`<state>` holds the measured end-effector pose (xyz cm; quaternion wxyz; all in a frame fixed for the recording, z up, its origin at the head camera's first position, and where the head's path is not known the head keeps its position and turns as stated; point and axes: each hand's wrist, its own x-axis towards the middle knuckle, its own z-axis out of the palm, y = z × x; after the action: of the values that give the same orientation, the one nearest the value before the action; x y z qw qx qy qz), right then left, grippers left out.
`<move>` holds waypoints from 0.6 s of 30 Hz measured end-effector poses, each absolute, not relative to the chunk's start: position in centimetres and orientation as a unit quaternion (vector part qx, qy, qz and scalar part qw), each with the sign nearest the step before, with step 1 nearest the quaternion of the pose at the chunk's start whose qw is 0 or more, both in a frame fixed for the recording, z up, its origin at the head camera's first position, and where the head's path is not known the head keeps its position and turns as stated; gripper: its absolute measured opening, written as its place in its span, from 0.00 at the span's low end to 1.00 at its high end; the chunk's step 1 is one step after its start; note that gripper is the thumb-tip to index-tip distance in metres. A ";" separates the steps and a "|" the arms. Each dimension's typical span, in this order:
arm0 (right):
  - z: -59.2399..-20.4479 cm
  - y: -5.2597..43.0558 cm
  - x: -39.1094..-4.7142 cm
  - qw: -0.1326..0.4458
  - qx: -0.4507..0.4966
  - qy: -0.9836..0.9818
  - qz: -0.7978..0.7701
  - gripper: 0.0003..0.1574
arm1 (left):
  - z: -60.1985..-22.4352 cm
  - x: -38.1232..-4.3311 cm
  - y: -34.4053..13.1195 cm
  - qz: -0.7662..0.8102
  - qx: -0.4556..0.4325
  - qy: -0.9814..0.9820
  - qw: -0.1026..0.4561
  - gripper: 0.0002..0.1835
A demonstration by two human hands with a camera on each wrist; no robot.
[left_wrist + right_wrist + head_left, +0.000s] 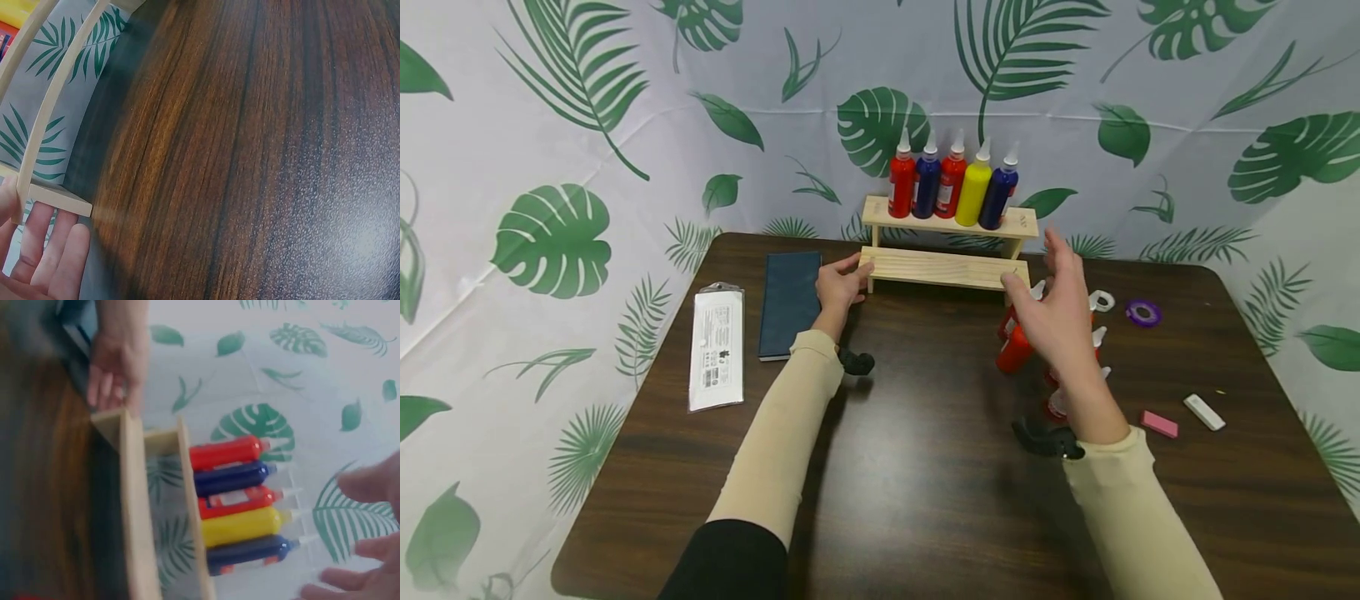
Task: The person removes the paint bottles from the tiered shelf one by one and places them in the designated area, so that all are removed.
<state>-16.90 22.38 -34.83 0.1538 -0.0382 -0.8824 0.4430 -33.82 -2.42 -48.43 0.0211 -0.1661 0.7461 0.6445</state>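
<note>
The left hand [841, 285] pinches the nearest end of the long, pale, two-step wooden shelf [942, 267], which stretches rightward toward the wide-spread, empty right hand [1062, 307].

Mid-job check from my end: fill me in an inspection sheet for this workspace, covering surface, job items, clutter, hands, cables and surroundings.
Surface: dark wood-grain table, light reflecting off it.
Job items: two-tier wooden rack; five upright bottles on its upper tier, left to right red, blue, red, yellow, blue; red bottles on the table, partly hidden.
Clutter: dark notebook, white packet, purple roll, pink block, white bar.
Hands: left hand grips the rack's left end; right hand holds nothing, fingers extended.
Cables: nothing seen.
Surroundings: leaf-print backdrop behind the table.
</note>
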 end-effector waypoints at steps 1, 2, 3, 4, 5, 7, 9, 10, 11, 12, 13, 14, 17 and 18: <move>-34.1 22.6 -17.7 0.130 -0.034 -0.890 0.437 0.48 | -48.4 -33.9 -2.4 0.644 -0.168 0.746 0.023 0.20; -33.4 22.8 -18.4 0.105 -0.033 -0.895 0.432 0.50 | -48.4 -33.9 -2.4 0.644 -0.168 0.746 0.024 0.21; -32.8 23.1 -19.2 0.081 -0.037 -0.899 0.428 0.51 | -48.5 -34.0 -2.4 0.644 -0.170 0.746 0.025 0.21; -32.2 23.3 -20.0 0.060 -0.040 -0.905 0.420 0.52 | -48.5 -34.1 -2.4 0.644 -0.172 0.745 0.026 0.21; -31.7 23.4 -20.8 0.043 -0.045 -0.908 0.414 0.52 | -48.6 -34.1 -2.5 0.644 -0.174 0.745 0.026 0.21; -30.7 23.8 -22.6 0.018 -0.055 -0.914 0.402 0.53 | -48.6 -34.3 -2.5 0.645 -0.175 0.744 0.025 0.21; -30.0 24.1 -24.4 0.002 -0.063 -0.919 0.390 0.53 | -48.7 -34.5 -2.6 0.644 -0.176 0.744 0.023 0.21; -29.8 24.2 -25.3 -0.004 -0.063 -0.920 0.387 0.53 | -48.7 -34.5 -2.6 0.643 -0.176 0.745 0.022 0.21; -29.6 24.4 -26.2 -0.012 -0.068 -0.920 0.387 0.53 | -48.7 -34.6 -2.6 0.642 -0.176 0.746 0.022 0.21; -29.6 24.6 -27.1 -0.018 -0.072 -0.919 0.387 0.52 | -48.7 -34.7 -2.6 0.640 -0.177 0.747 0.022 0.21; -29.8 24.7 -28.0 -0.025 -0.077 -0.918 0.388 0.52 | -48.7 -34.7 -2.6 0.639 -0.179 0.748 0.023 0.20; -30.0 24.9 -28.8 -0.028 -0.083 -0.918 0.387 0.51 | -48.7 -34.7 -2.6 0.638 -0.181 0.748 0.024 0.20; -30.9 25.2 -30.8 -0.024 -0.093 -0.921 0.379 0.49 | -48.7 -34.6 -2.5 0.635 -0.183 0.750 0.028 0.20; -31.2 25.3 -31.3 -0.018 -0.095 -0.921 0.378 0.48 | -48.7 -34.5 -2.5 0.635 -0.184 0.750 0.028 0.20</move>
<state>-31.30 25.32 -31.20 -0.0182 -0.0948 -0.9209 0.3776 -34.49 -2.46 -48.67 0.0280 -0.1840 0.7500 0.6347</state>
